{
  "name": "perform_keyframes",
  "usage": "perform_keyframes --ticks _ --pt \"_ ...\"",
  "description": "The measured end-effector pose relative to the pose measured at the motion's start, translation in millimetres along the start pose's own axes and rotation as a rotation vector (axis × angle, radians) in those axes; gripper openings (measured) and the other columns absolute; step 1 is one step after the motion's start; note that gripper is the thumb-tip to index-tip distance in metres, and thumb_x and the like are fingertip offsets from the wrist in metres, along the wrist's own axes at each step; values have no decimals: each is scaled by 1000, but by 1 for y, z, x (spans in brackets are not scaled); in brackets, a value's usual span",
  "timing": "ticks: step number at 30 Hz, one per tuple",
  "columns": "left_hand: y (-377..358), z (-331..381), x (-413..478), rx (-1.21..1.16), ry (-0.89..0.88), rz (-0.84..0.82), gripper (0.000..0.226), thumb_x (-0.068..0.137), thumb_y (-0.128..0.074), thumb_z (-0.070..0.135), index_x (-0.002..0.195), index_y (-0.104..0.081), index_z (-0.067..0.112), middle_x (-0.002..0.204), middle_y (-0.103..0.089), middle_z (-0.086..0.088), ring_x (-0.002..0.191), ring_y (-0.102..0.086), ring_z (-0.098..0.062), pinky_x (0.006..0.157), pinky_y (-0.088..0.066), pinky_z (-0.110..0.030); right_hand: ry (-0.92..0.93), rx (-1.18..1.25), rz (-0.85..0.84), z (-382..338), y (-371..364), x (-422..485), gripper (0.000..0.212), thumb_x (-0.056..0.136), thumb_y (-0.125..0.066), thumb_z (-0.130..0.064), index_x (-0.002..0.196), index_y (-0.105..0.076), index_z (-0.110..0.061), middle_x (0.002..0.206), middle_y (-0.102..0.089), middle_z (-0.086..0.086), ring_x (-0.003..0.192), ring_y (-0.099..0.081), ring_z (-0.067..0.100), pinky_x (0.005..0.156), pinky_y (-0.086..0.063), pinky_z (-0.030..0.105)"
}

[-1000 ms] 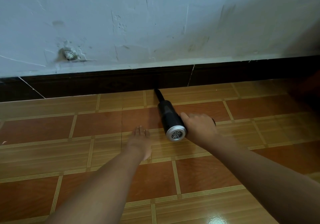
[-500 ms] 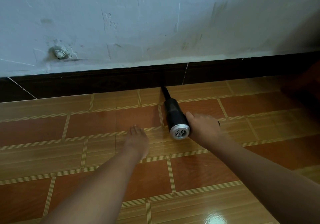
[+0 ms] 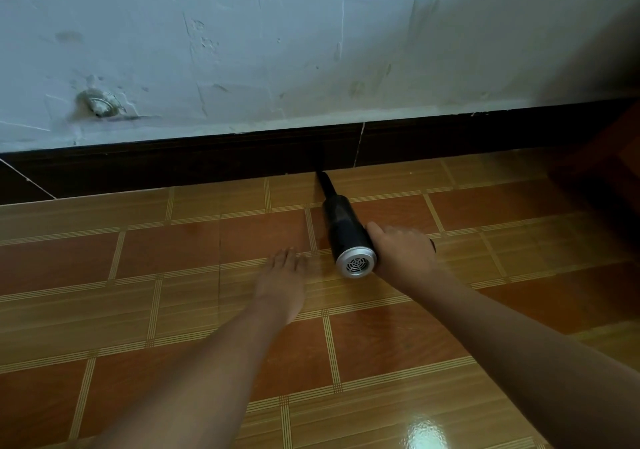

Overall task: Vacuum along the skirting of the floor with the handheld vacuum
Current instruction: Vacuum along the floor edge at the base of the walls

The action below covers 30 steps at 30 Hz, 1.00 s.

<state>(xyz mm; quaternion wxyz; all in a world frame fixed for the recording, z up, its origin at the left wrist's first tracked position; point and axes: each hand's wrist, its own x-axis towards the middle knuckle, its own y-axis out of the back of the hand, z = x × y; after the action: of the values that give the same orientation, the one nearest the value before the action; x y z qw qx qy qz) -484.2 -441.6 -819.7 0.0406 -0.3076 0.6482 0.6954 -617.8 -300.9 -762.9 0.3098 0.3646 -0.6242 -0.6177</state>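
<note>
Handheld vacuum (image 3: 346, 230): black barrel, silver vented rear cap (image 3: 356, 263) facing the camera. It lies low over the tiled floor (image 3: 173, 275), and its narrow crevice nozzle (image 3: 325, 183) is tipped into the seam where the floor meets the dark skirting (image 3: 207, 164).

Right hand (image 3: 401, 251): fingers curled round the grip on the barrel's right side, a firm hold.

Left hand (image 3: 282, 275): flat on the tiles just left of the vacuum, fingers straight and together, holding nothing. Reads as a prop for body weight.

Change over the last second:
- The nozzle tip has slid rightward along the skirting. It is farther from the round metal fitting (image 3: 100, 103) in the wall (image 3: 311, 50) and closer to the pale vertical joint (image 3: 359, 143) in the skirting.
- The tip has stayed at the seam, with the barrel at much the same angle.
- The left hand seems to have shifted right a little too.

Judgement: a steady left-to-right pass is under way. The stretch to the left looks covered. The run from the joint rightward is yet to do.

Surroundings:
- The wall is scuffed, patchy plaster.
- A long white diagonal mark crosses the skirting at far left.
- A glare spot sits on the near tiles at lower right.

In the way: a dark reddish-brown mass (image 3: 606, 178) stands at the right edge, against the skirting line. It is too shadowed to identify. It may block the nozzle's path or force a change of angle. Nothing else lies between the tip and that point.
</note>
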Motion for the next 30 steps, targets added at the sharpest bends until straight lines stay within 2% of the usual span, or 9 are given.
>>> perform_keyframes --ticks 6,12,19,30 --pt "2 15 4 -4 -72 28 60 101 -34 21 153 -5 13 160 1 -11 148 -2 -24 120 -6 -37 -94 -16 -10 15 1 -8 23 88 -53 -29 106 -48 -15 91 -61 -1 66 -43 14 59 -28 27" --pt "6 21 9 59 -59 5 61 101 -36 20 152 -3 11 159 -2 -16 147 -6 -28 119 -9 -37 -128 -28 -24 20 3 -11 25 89 -53 -30 108 -47 -16 93 -61 -1 66 -41 15 59 -29 27" --pt "11 28 13 134 -45 -18 56 102 -30 22 151 -10 7 157 -9 -22 146 -13 -32 119 -13 -38 -127 -28 -14 25 3 -11 25 88 -54 -30 107 -48 -16 92 -61 -1 66 -44 14 59 -29 26" --pt "13 34 17 202 -30 -48 54 102 -26 20 150 -11 0 155 -11 -27 144 -15 -37 118 -16 -41 -248 -19 0 48 7 -21 26 89 -52 -32 108 -47 -14 91 -62 0 65 -44 15 58 -30 26"
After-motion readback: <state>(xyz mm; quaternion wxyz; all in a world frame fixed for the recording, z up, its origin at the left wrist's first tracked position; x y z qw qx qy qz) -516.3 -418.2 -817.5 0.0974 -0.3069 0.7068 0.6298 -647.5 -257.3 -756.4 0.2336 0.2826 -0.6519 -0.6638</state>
